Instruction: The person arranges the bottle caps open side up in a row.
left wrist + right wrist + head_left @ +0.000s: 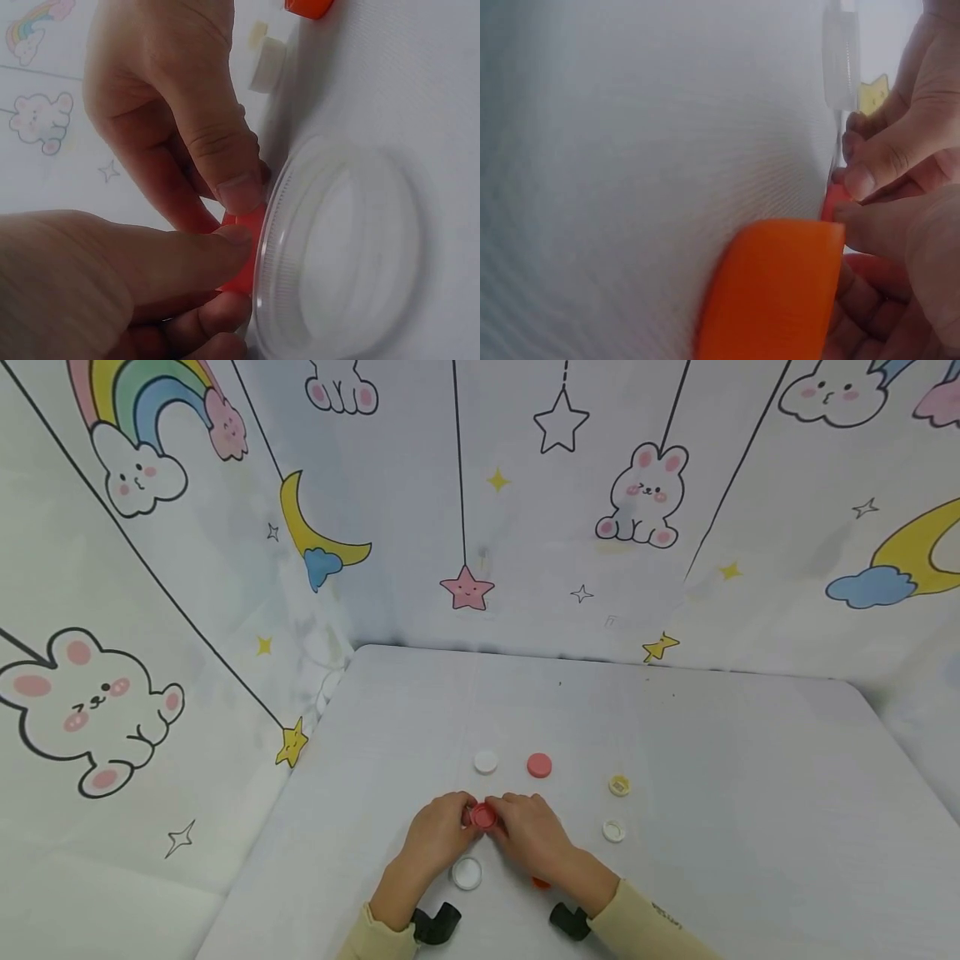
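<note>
A small red bottle cap [483, 816] is between my two hands, low over the middle front of the table. My left hand [438, 833] pinches its left side with thumb and fingers. On the opposite side my right hand [534, 833] grips the same cap, thumb and fingertips at its rim. Close up in the left wrist view, both thumbs press on the red cap [241, 262], and the fingers hide much of it. A clear round lid [467, 873] lies just below my left hand. An orange cap [772, 292] sits under my right hand, mostly covered in the head view.
Beyond my hands lie a white cap [486, 762] and a coral-red cap [539, 766]. To the right are a yellow cap [618, 786] and a white ring-like cap [613, 831]. A cartoon-printed cloth [420, 510] hangs behind the white table [750, 793].
</note>
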Tool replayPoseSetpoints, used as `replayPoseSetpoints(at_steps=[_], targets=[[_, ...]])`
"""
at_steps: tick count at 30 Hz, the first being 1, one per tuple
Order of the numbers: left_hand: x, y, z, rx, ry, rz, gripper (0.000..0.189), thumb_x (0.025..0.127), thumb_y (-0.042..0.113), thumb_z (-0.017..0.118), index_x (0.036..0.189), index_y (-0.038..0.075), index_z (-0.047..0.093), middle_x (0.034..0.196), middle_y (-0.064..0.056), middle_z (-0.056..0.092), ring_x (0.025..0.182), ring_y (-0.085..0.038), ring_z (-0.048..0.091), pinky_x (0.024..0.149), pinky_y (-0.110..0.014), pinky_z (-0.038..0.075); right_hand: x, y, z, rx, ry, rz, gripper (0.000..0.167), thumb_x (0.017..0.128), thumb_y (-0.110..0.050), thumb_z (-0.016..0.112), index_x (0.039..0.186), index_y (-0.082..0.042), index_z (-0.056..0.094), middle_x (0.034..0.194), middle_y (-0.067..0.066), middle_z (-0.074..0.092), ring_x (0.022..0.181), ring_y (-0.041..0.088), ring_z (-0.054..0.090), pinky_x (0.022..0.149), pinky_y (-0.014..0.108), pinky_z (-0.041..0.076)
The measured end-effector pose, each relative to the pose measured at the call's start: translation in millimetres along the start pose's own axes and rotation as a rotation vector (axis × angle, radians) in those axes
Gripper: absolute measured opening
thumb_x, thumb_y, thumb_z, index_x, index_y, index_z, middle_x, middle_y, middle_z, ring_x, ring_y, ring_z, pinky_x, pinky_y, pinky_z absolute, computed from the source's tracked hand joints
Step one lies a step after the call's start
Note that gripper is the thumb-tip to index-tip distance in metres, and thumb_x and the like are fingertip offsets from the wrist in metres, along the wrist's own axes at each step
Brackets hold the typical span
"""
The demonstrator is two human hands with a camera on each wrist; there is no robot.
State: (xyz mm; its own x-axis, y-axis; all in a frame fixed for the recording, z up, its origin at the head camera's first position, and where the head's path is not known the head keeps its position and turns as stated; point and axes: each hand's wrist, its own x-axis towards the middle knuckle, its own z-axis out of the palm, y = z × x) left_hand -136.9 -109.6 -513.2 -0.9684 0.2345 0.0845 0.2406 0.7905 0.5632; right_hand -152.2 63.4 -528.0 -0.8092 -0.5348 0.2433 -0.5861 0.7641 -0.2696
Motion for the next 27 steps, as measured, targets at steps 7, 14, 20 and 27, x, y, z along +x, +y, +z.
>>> replayPoseSetpoints(at_steps=[7,14,20,27], targets=[[1.1,-2.6,0.5,0.008,-0.029,-0.033,0.032,0.081,0.017,0.077,0.107,0.003,0.066,0.074,0.003,0.053,0.063,-0.008,0.045,0.057,-0.024,0.038,-1.7,-0.2,-4.1,0.008,-0.024,0.017,0.034,0.083,-0.023,0.077,0.113,-0.01,0.069,0.083,-0.001,0.067,0.074,0.014,0.061,0.064,0.03,0.044],[7.0,-3.7,-1.4,0.024,-0.02,-0.044,0.038,0.083,0.02,0.076,0.115,0.004,0.064,0.078,0.001,0.055,0.064,-0.01,0.046,0.058,-0.025,0.039,-2.9,4.6,-20.9,0.033,-0.054,0.098,0.041,0.084,-0.026,0.076,0.122,-0.013,0.066,0.076,-0.01,0.058,0.068,0.008,0.051,0.072,0.032,0.046],[20.9,-3.5,-2.1,0.041,0.004,-0.062,0.036,0.084,0.024,0.074,0.114,0.007,0.065,0.082,0.0,0.056,0.066,-0.011,0.047,0.06,-0.027,0.04,1.3,16.5,-30.9,0.017,-0.044,0.151,0.04,0.083,-0.027,0.076,0.12,-0.015,0.066,0.079,-0.01,0.061,0.07,0.008,0.054,0.075,0.032,0.046],[43.1,-8.1,-3.1,0.087,0.016,-0.103,0.046,0.087,0.028,0.073,0.124,0.004,0.06,0.086,-0.001,0.057,0.072,-0.014,0.054,0.064,-0.031,0.046,22.2,32.8,-34.7,-0.018,-0.056,0.164,0.039,0.084,-0.025,0.077,0.119,-0.013,0.067,0.08,-0.007,0.061,0.07,0.011,0.055,0.077,0.036,0.048]])
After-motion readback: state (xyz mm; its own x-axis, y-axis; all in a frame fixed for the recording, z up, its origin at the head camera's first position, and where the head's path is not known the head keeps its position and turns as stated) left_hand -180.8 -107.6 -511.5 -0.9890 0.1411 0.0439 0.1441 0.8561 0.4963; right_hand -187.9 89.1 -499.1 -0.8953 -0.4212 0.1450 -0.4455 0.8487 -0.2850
